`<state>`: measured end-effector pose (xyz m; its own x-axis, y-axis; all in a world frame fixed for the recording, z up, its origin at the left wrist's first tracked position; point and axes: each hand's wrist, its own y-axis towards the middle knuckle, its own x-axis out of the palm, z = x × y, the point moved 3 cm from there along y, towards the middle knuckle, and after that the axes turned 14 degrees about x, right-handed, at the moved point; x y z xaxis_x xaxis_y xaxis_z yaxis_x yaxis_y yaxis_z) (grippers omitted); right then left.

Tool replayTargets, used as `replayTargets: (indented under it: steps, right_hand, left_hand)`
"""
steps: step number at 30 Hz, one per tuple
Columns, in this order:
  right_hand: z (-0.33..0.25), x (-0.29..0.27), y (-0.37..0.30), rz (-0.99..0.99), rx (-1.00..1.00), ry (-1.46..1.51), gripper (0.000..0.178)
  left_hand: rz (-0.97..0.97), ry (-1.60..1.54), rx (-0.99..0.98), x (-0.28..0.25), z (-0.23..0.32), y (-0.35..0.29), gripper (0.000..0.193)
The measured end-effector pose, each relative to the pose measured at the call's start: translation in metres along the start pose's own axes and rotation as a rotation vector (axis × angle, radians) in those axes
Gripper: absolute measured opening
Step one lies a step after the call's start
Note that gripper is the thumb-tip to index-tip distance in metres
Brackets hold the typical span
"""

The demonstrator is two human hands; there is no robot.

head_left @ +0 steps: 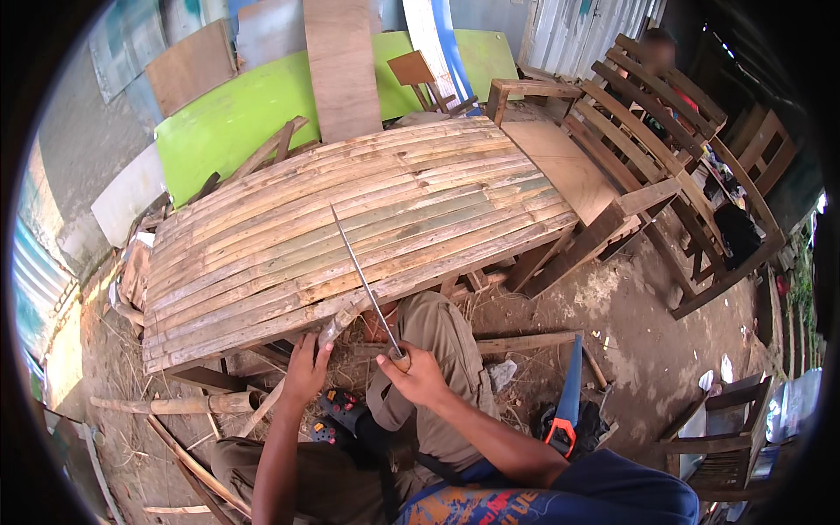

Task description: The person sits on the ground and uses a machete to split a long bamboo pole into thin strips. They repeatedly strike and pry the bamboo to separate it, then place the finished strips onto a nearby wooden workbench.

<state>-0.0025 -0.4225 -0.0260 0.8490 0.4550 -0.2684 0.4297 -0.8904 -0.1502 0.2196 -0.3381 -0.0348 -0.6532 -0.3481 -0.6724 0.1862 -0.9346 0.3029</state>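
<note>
My right hand (413,374) is closed round the short wooden handle of a long knife (364,273). Its thin blade slants up and to the left, and the tip shows over the bamboo slat tabletop (262,262). By the table's near edge, my left hand (306,367) has its thumb and fingers at the lower end of a short bamboo piece (338,324). The piece tilts up to the right, toward the blade's lower part. My bent knee in brown trousers (437,350) is just behind the right hand.
A handsaw (569,398) with an orange handle stands beside my right forearm. A bamboo pole (175,404) lies low on the left. Wooden bench frames (612,210) fill the right, with a person (658,52) beyond. Green board (227,114) leans at the back.
</note>
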Motion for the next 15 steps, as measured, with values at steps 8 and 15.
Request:
replayTargets:
  steps: [8, 15]
  right_hand:
    - [-0.002, 0.004, -0.003, -0.081, 0.009, -0.009, 0.060]
    - [0.015, 0.003, -0.004, -0.127, 0.038, 0.147, 0.038]
  left_hand:
    - [0.004, 0.103, 0.192, 0.010, -0.002, -0.007, 0.039]
    - [-0.106, 0.107, 0.133, -0.003, 0.015, 0.003, 0.038]
